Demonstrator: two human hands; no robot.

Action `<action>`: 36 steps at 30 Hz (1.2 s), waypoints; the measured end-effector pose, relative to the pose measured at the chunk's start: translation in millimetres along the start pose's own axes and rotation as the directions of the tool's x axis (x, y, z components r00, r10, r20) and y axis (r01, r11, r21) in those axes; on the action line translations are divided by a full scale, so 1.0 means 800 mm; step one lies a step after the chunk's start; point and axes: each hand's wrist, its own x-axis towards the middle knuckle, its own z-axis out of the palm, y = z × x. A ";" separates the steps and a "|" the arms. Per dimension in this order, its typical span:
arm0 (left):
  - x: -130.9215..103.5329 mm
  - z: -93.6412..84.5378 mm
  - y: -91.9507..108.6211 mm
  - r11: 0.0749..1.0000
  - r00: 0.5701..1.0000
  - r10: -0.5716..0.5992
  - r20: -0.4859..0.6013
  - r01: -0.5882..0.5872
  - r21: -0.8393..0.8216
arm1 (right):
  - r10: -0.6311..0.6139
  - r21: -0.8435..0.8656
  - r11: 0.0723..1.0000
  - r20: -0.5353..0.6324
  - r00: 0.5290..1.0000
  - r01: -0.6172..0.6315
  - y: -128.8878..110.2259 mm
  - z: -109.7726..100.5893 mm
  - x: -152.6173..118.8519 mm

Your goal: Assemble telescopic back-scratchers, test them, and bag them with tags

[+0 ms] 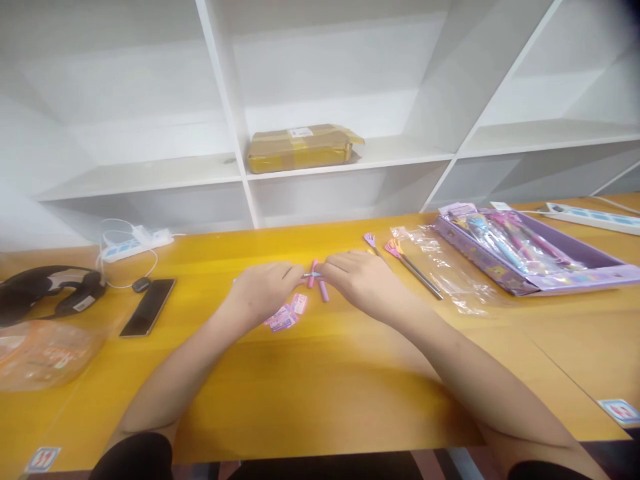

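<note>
Being pinched by the left grip [263, 288] and right grip [356, 277], a thin pen part [307, 275] is held over the tabletop [320, 387], just beyond and right of some small pink cards [283, 319].

No wording, brand or number is legible. The white label [300, 133] on the cardboard box [280, 157], the pale label [83, 304] on the black object [23, 287] and the orange print [37, 343] on the plastic bag [65, 377] cannot be read. Two stickers [43, 459] [620, 411] bear red marks; the small pink cards [283, 319] show blurred print.
</note>
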 end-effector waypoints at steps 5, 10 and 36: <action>-0.004 -0.002 -0.007 0.997 0.999 -0.045 0.007 0.046 -0.063 | -0.073 -0.085 0.994 -0.107 0.992 0.064 0.008 0.001 0.003; -0.012 -0.013 -0.064 0.984 0.978 -0.177 -0.114 0.176 -0.024 | 0.016 -0.106 0.993 -0.236 0.972 -0.042 0.070 -0.019 -0.013; -0.063 -0.022 -0.194 0.833 0.835 -0.506 -0.217 0.538 0.128 | 0.588 -0.164 0.718 -0.377 0.716 -0.677 0.257 -0.063 -0.116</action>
